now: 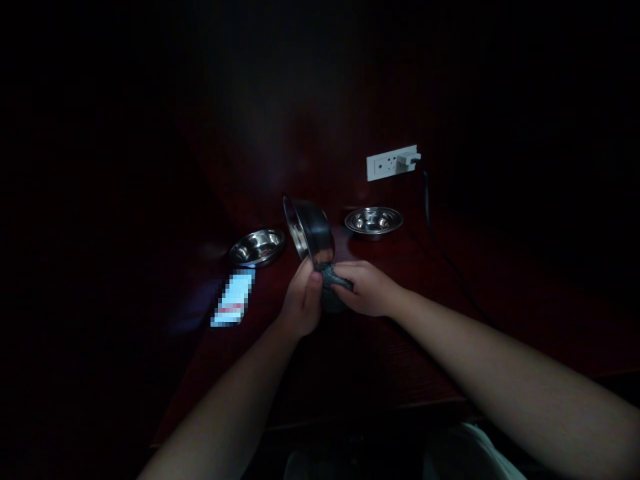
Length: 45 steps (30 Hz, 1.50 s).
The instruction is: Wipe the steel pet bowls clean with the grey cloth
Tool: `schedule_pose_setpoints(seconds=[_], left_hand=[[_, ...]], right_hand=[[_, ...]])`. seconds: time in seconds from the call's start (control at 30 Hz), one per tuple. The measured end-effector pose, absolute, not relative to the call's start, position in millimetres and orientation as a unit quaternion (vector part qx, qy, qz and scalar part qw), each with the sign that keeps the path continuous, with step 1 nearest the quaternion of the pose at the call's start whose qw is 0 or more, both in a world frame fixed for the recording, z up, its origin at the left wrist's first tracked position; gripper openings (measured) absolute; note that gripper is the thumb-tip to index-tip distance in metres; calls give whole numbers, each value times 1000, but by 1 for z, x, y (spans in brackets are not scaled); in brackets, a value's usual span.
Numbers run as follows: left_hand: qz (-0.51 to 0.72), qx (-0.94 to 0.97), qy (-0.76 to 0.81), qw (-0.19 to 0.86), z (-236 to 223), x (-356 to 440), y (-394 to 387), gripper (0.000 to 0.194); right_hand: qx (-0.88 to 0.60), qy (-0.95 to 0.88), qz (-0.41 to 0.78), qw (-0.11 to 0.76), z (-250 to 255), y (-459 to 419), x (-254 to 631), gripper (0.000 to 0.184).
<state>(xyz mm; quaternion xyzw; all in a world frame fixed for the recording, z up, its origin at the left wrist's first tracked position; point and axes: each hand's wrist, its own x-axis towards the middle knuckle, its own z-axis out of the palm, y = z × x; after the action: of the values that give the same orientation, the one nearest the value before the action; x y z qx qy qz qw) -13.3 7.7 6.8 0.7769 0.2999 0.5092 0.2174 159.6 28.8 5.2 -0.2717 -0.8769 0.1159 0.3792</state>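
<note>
A shiny metal bowl (pixel 320 233) is tipped on its side above the table, its opening turned to the left. My left hand (pixel 303 300) is closed on the bowl's near rim, thumb on the outside. A dark grey-green cloth (pixel 333 297) is bunched in my right hand (pixel 367 287), whose fingers are closed around it. The cloth touches the lower outside of the bowl and hangs a little below the hands. The fingers inside the bowl are mostly hidden.
On the dark red table (pixel 400 373) a metal bowl (pixel 257 248) holding small coloured bits stands left, another metal bowl (pixel 374 222) at back right. A lit phone (pixel 233 299) lies left. A white socket strip (pixel 391 163) with a plug and a black cord (pixel 445 257) is behind.
</note>
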Motion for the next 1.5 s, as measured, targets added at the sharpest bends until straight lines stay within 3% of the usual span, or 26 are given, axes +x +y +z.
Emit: schedule_pose_setpoints(seconds=[0.23, 0.53, 0.9, 1.2, 1.5], left_hand=[[470, 799, 322, 194, 7, -14, 10, 45], [503, 806, 300, 85, 16, -16, 10, 37], [504, 809, 288, 94, 16, -17, 3, 40], [539, 800, 241, 105, 13, -16, -2, 45], [593, 754, 237, 150, 2, -12, 3, 49]], right_hand=[[-223, -863, 106, 441, 6, 26, 160, 17], [-263, -803, 63, 531, 11, 24, 164, 12], [-359, -721, 28, 592, 12, 32, 171, 10], [-430, -707, 57, 559, 4, 42, 174, 10], [-378, -797, 155, 446, -2, 42, 168, 7]])
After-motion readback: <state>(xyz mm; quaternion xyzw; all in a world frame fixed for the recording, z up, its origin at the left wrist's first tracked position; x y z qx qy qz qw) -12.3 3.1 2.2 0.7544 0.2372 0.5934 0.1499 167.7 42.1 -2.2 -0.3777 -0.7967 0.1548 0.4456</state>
